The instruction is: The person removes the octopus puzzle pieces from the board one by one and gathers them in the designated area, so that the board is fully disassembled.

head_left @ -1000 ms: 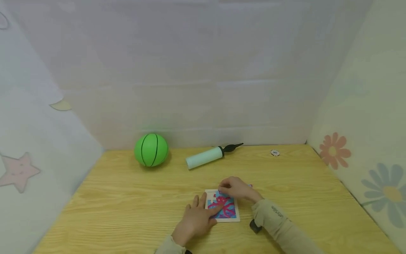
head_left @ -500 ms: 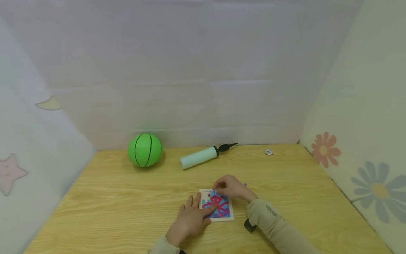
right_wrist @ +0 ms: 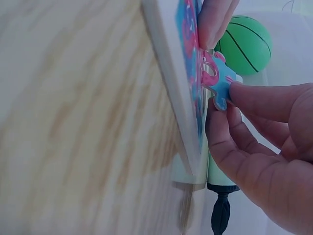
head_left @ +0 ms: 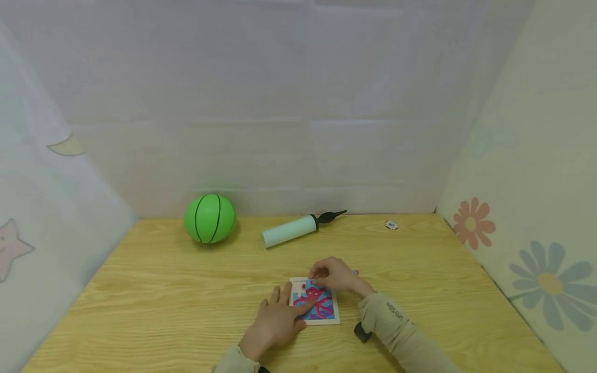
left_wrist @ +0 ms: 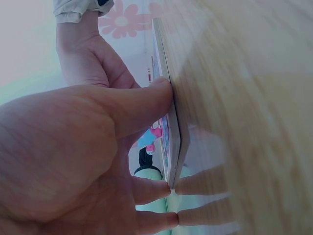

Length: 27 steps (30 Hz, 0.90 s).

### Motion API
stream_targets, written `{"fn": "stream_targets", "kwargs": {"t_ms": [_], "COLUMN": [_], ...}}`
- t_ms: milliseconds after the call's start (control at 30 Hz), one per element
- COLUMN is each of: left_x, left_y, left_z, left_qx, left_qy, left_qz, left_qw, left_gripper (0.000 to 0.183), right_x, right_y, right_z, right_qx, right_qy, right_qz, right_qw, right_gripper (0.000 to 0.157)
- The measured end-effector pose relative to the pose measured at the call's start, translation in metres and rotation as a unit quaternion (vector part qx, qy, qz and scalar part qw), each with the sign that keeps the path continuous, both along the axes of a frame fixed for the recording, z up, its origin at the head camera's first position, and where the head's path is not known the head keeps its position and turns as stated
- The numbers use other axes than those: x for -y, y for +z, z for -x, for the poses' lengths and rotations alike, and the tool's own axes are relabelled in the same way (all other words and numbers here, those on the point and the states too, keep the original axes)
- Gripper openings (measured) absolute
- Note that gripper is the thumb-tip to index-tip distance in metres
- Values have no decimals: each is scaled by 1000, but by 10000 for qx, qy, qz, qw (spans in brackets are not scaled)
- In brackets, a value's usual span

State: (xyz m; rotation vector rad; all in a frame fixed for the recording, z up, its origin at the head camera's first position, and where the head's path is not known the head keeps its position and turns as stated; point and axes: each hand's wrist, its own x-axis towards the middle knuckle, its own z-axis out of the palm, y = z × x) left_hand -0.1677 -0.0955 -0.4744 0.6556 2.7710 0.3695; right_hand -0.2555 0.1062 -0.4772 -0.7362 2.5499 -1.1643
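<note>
A small jigsaw puzzle with a pink octopus on blue lies in a white-rimmed tray (head_left: 324,322) on the table. My left hand (head_left: 278,322) rests at the tray's left side, its fingers spread and one finger across the picture. In the left wrist view its thumb (left_wrist: 159,98) touches the tray's edge. Over the tray's upper part, my right hand (head_left: 337,274) pinches a blue and pink puzzle piece (right_wrist: 222,81) between thumb and fingers. The right wrist view has that piece tilted up from the picture. Bare tray shows at the upper left corner.
A green ball (head_left: 210,218) sits at the back left of the wooden table (head_left: 163,290). Right of it lies a pale green hand pump (head_left: 289,231) with a black nozzle. A round chip (head_left: 391,225) is at the back right. Something small and pinkish (head_left: 356,272) shows behind my right wrist.
The head view has turned a little, so everything sits further left in the picture. Both hands keep nearly the same place on the puzzle, the right one still pinching the piece.
</note>
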Motion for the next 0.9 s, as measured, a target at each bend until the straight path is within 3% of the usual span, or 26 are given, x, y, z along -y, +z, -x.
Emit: {"fn": "stream_targets", "kwargs": {"t_ms": [400, 900], "left_x": [0, -1], "left_y": [0, 0], "left_z": [2, 2], "left_qx": [124, 148], "left_qy": [29, 9], "left_qz": [-91, -87], "left_qw": [9999, 9999], "left_gripper": [46, 46], "right_x": [-5, -12], "right_y": [3, 4], "right_z": [2, 3], "right_qx": [373, 416], "right_qy": [-136, -330], "right_qz": [317, 395], "right_qw": [9987, 9978], "right_gripper": [7, 9]}}
